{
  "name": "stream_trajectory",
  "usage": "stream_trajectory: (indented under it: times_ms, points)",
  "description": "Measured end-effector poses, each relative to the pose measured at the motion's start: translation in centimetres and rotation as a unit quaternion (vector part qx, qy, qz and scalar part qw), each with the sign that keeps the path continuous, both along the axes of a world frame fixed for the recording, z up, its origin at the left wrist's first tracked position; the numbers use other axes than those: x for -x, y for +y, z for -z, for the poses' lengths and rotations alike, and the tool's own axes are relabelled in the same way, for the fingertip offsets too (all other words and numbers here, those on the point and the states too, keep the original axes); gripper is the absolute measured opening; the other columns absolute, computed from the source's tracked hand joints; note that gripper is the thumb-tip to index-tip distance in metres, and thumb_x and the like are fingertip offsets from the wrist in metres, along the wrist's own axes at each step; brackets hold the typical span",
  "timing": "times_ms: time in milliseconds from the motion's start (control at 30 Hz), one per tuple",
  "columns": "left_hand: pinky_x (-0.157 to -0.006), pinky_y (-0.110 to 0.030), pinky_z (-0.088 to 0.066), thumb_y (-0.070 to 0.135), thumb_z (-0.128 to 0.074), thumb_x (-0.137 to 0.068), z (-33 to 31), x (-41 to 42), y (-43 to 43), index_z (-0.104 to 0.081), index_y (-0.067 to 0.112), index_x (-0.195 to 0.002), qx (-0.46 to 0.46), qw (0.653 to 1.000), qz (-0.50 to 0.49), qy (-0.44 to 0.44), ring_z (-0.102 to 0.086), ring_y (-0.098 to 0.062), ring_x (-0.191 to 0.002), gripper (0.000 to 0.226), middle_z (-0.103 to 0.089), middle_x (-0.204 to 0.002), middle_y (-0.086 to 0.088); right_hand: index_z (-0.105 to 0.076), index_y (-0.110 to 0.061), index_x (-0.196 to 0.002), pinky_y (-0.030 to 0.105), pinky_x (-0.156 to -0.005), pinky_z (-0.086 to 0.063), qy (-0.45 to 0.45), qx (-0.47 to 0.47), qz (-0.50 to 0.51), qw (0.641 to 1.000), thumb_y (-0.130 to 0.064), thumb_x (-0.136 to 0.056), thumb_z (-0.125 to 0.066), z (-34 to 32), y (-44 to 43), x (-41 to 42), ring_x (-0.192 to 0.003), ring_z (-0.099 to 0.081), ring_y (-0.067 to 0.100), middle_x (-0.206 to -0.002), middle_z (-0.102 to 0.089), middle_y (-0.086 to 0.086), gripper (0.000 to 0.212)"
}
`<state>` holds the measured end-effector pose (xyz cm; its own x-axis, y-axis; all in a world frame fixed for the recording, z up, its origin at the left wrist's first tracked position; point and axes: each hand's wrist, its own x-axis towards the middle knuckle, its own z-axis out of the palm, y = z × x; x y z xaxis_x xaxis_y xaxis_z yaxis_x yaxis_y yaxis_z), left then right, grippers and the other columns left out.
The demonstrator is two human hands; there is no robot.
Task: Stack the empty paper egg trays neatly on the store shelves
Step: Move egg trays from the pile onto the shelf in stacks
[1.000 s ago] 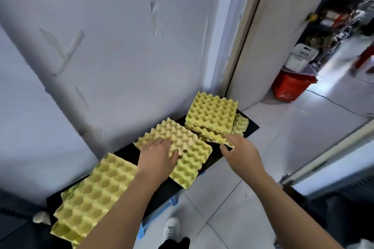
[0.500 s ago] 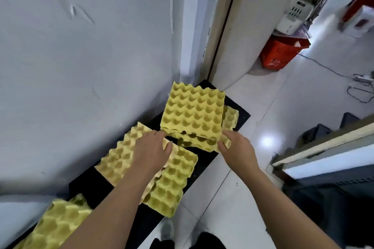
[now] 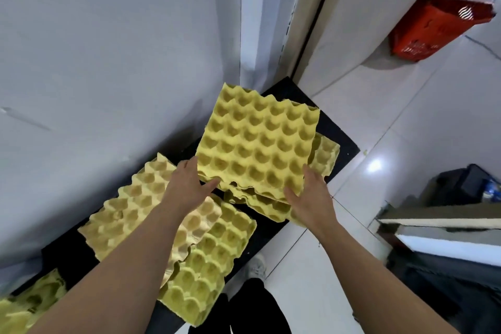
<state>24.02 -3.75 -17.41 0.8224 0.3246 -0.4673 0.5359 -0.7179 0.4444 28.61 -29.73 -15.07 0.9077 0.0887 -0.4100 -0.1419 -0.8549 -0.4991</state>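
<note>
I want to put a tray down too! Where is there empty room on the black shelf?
Bare black shelf shows at the far corner beside the top stack, and between the pale trays and the bottom-left trays. The middle is crowded: trays overlap, and the left hand and right hand touch the stack.

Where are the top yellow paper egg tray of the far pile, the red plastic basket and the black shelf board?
top yellow paper egg tray [image 3: 257,141]: head view, its central cups.
red plastic basket [image 3: 433,27]: head view, its side wall.
black shelf board [image 3: 329,125]: head view, bare far corner.
</note>
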Motion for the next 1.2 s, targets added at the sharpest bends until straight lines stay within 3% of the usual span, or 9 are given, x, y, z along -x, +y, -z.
stream_trajectory:
  times_ms: [133,233,367,533,700,800,933,1200]
  points:
    - [-0.102,-0.041,-0.037,0.05,-0.072,-0.081,3.2,-2.4,0.3,-0.031,0.007,-0.143,0.018,0.999,-0.032,0.034,-0.039,-0.031,-0.131,0.086,-0.04,-0.143,-0.016,-0.01,-0.016,-0.152,0.039,-0.113,-0.026,0.039,0.001,0.016,0.999,-0.041,-0.088,-0.062,3.9,-0.3,-1.4,-0.144,-0.018,0.025,-0.157,-0.018,0.011,0.086]
    - [-0.11,-0.043,-0.032,0.052,-0.074,-0.078,5.2,-3.5,0.7,-0.009,0.008,-0.154,0.054,0.994,-0.064,0.077,-0.029,-0.031,-0.142,0.11,-0.023,-0.157,-0.016,-0.004,-0.021,-0.153,0.049,-0.112,-0.031,0.057,-0.023,0.036,0.997,-0.04,-0.085,-0.067,6.1,-0.2,-1.8,-0.143,-0.021,0.025,-0.156,-0.022,0.01,0.095]
    - [-0.112,-0.042,-0.029,0.052,-0.08,-0.071,6.3,-4.1,0.3,-0.004,0.007,-0.155,0.058,0.992,-0.089,0.065,-0.025,-0.031,-0.143,0.122,-0.018,-0.158,-0.017,-0.005,-0.024,-0.152,0.047,-0.109,-0.036,0.046,-0.048,0.052,0.996,-0.04,-0.081,-0.07,7.5,0.4,-1.7,-0.138,-0.029,0.026,-0.152,-0.029,0.008,0.098]
    - [-0.102,-0.04,-0.038,0.052,-0.083,-0.063,4.6,-3.9,-0.2,-0.022,0.009,-0.147,0.095,0.987,-0.126,0.028,-0.037,-0.033,-0.131,0.113,-0.021,-0.145,-0.013,-0.008,-0.021,-0.152,0.052,-0.109,-0.033,0.02,-0.047,0.076,0.996,-0.037,-0.085,-0.067,7.0,0.8,-1.8,-0.138,-0.028,0.032,-0.15,-0.029,0.014,0.091]
    - [-0.101,-0.034,-0.036,0.048,-0.081,-0.068,1.2,-3.7,-0.6,-0.017,0.006,-0.15,0.113,0.984,-0.136,-0.033,-0.034,-0.028,-0.133,0.112,-0.019,-0.148,-0.012,-0.022,-0.018,-0.148,0.053,-0.109,-0.033,0.003,-0.07,0.105,0.992,-0.031,-0.087,-0.062,4.6,1.2,-2.0,-0.137,-0.029,0.032,-0.148,-0.031,0.014,0.074]
    - [-0.106,-0.037,-0.034,0.055,-0.08,-0.064,-1.4,-2.4,-0.4,-0.018,0.006,-0.149,0.114,0.982,-0.138,-0.066,-0.03,-0.026,-0.137,0.115,-0.023,-0.149,-0.011,-0.03,-0.017,-0.144,0.052,-0.106,-0.038,-0.023,-0.078,0.101,0.992,-0.032,-0.085,-0.062,2.0,1.4,-1.4,-0.133,-0.034,0.032,-0.144,-0.035,0.014,0.069]
    - [-0.109,-0.045,-0.037,0.067,-0.073,-0.053,-6.5,0.4,-0.1,-0.021,0.007,-0.148,0.091,0.976,-0.174,-0.097,-0.033,-0.027,-0.136,0.124,-0.026,-0.148,-0.01,-0.031,-0.019,-0.143,0.05,-0.107,-0.037,-0.049,-0.093,0.082,0.991,-0.035,-0.083,-0.062,-2.7,2.1,-0.1,-0.135,-0.032,0.03,-0.146,-0.034,0.012,0.069]
    - [-0.09,-0.044,-0.047,0.072,-0.072,-0.048,-17.1,9.0,0.3,-0.032,0.013,-0.138,0.02,0.944,-0.272,-0.188,-0.05,-0.024,-0.118,0.115,-0.039,-0.135,-0.003,-0.028,-0.023,-0.148,0.051,-0.11,-0.033,-0.103,-0.107,0.005,0.989,-0.039,-0.086,-0.06,-13.1,4.6,4.0,-0.14,-0.029,0.024,-0.156,-0.022,0.005,0.071]
